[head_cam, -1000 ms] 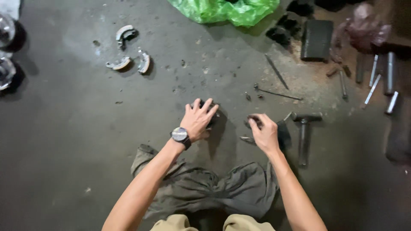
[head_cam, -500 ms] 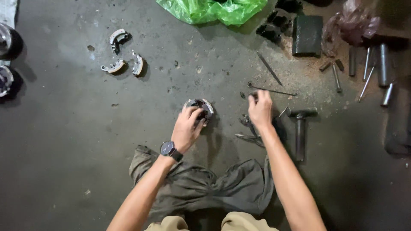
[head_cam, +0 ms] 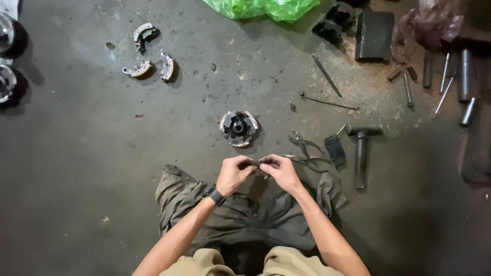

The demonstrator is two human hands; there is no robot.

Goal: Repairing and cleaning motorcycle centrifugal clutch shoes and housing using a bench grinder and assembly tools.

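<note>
My left hand (head_cam: 235, 174) and my right hand (head_cam: 279, 170) meet fingertip to fingertip over the concrete floor, pinching a small dark part (head_cam: 257, 163) between them; it is too small to identify. A watch sits on my left wrist. Just beyond the hands lies a round metal clutch assembly (head_cam: 238, 128) with curved shoes, untouched. Pliers (head_cam: 306, 151) lie right of my right hand. A grey-green rag (head_cam: 176, 197) is spread under my forearms.
Three loose curved shoes (head_cam: 148, 53) lie far left. A T-shaped tool (head_cam: 361, 148), thin rods (head_cam: 327, 76), a dark block (head_cam: 375, 36), metal sockets (head_cam: 463, 71) and a green plastic bag (head_cam: 261, 7) sit right and top. Round metal parts (head_cam: 7, 82) at left edge.
Both hands have pulled back from the clutch assembly and pliers toward me and come together on a small part. The clutch assembly now lies uncovered on the floor.
</note>
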